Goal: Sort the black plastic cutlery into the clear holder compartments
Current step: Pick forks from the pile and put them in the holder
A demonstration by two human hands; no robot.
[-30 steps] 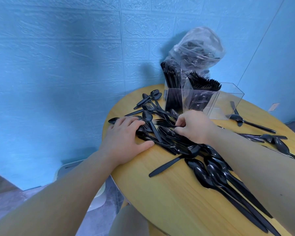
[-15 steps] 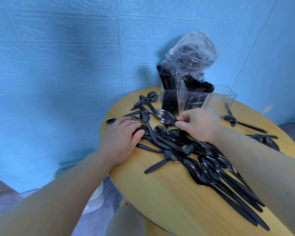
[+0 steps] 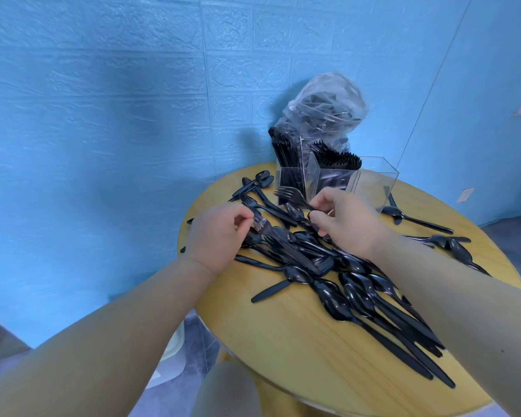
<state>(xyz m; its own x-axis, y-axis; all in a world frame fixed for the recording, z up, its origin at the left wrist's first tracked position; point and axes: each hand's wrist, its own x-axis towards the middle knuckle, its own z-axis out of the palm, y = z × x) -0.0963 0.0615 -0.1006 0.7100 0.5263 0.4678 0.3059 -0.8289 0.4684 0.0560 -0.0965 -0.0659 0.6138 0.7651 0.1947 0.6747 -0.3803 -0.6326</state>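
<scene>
A heap of black plastic cutlery (image 3: 337,275) lies across the round wooden table (image 3: 298,341). My left hand (image 3: 217,236) pinches a black knife (image 3: 286,245) by its serrated end above the heap. My right hand (image 3: 343,221) pinches the handle of a black fork (image 3: 289,195), its tines pointing left. Just behind stands the clear holder (image 3: 370,182): the left compartment holds upright knives, the middle one forks, and the right one looks empty.
A clear plastic bag (image 3: 325,109) with more black cutlery leans against the blue wall behind the holder. Loose spoons (image 3: 415,218) lie at the table's right side. The table edge runs close under my left wrist.
My left hand has lifted from lying flat on the heap and now pinches a knife. My right hand has risen towards the holder with a fork. The camera has tilted.
</scene>
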